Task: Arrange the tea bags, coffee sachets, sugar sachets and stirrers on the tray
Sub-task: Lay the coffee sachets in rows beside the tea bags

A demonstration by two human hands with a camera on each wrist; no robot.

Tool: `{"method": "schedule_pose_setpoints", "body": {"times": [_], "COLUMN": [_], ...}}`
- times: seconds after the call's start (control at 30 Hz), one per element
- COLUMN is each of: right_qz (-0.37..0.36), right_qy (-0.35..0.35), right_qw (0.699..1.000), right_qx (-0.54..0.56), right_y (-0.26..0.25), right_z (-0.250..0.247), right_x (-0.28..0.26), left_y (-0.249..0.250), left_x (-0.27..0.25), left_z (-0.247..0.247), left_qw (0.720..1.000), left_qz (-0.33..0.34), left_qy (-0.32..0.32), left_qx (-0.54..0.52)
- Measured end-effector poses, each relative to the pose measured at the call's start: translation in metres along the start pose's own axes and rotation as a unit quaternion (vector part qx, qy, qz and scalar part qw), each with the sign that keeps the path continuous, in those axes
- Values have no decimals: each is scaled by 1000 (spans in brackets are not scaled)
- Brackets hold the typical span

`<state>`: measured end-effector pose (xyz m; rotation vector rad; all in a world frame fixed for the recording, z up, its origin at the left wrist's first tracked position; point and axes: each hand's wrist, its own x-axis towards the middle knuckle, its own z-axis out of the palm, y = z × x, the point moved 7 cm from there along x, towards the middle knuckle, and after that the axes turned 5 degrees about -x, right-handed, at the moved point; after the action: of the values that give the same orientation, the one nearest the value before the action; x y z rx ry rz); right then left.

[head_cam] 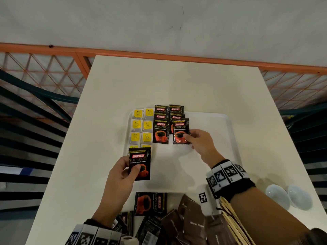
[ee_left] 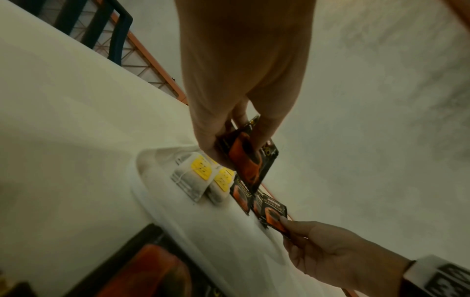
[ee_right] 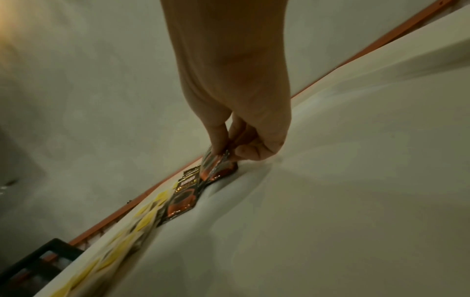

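A white tray (head_cam: pixel 212 121) lies on the white table. Yellow-tagged tea bags (head_cam: pixel 142 124) fill its left side in two columns. Beside them black coffee sachets (head_cam: pixel 160 131) overlap in two columns. My right hand (head_cam: pixel 198 142) pinches the front sachet (head_cam: pixel 180 132) of the right column by its lower right corner, low over the tray. My left hand (head_cam: pixel 123 172) holds another coffee sachet (head_cam: pixel 139 162) above the tray's near-left corner; the left wrist view shows that sachet (ee_left: pixel 250 160) pinched between thumb and fingers. The right wrist view shows my fingers (ee_right: pixel 221 140) pinching the sachet (ee_right: pixel 216 166).
At the table's near edge lie more coffee sachets (head_cam: pixel 150 204), brown sugar sachets (head_cam: pixel 192 221) and wooden stirrers (head_cam: pixel 233 221). Two white bowls (head_cam: pixel 288 195) stand at the near right. An orange mesh barrier (head_cam: pixel 44 68) runs behind the table.
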<state>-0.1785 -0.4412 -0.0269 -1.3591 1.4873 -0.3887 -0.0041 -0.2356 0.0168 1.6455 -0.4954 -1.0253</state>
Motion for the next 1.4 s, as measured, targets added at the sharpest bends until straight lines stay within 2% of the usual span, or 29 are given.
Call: {"method": "schedule_pose_setpoints", "body": {"times": [0.3,0.43,0.53,0.57,0.63,0.7,0.77,0.87,0.93,1.03,1.17,1.27,1.33,1.4], "right_qz": [-2,-45,-112,-139,-178,-182,-172,-181,-188,-178,-160,-157,-146,-140], "right_qy": [50,66,90,68,-39,-183,-268,-254,-221,-186,-153,-148,-149,-148], "right_qw": [998,985,966,964,962,949,933,940,949,956,960,954,955,954], "right_qx": [-49,-151,-217,-217,-202,-182,-168,-136,-119,-141,-174,-208,-212,-218], "right_y": [-2,-11,-30,-36,-42,-37,-26,-16,-11,3,22,33,42,50], "right_z": [2,0,-2,3,23,46,64,71,67,54,37,32,32,34], "right_x": [15,9,-15,-28,-63,-104,-136,-157,-161,-165,-172,-180,-183,-188], "left_y": [-11,-9,-9,-8,-9,-12,-16,-18,-20,-30,-59,-69,-69,-68], "left_x": [-4,-6,-9,-11,-15,-19,-25,-38,-48,-65,-95,-108,-111,-112], "left_z": [-3,-6,-7,-7,-9,-12,-14,-12,-10,-8,8,20,24,29], "left_qw": [1000,1000,1000,1000,1000,1000,1000,998,992,955,866,801,786,792], "left_qz": [12,16,9,10,10,6,6,17,29,39,38,63,71,83], "left_qy": [1,2,-2,-5,-9,-13,-20,-49,-66,-104,-190,-183,-166,-167], "left_qx": [10,15,12,8,8,11,13,34,99,274,461,566,592,581]}}
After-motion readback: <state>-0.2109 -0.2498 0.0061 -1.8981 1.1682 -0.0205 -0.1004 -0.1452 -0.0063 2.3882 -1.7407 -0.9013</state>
